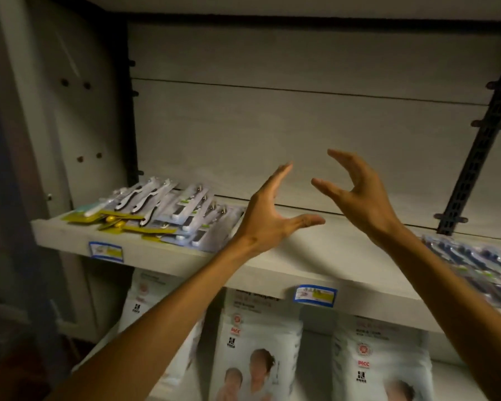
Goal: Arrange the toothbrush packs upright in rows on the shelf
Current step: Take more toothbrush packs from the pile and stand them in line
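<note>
Both hands hover empty above the pale wooden shelf [315,250], over its bare middle part. The left hand [268,211] has its fingers straight and the thumb spread wide; the right hand [356,192] has its fingers apart and loosely bent, like a claw, and it holds nothing. The toothbrush packs lie flat, not upright: one loose heap of clear plastic packs with white, yellow and grey cards [159,212] sits at the left end of the shelf, just beside the left wrist, and a second group of darker packs [475,261] lies at the right end of the shelf, partly cut by the picture edge and blurred. I judge that no row is started yet. The danger from here is the heap at the left end: some packs reach over the front edge of the shelf, so a sideways sweep of the left forearm could push them off. Also, thin flat packs probably fall over like dominoes if they are stood without support behind them.
</note>
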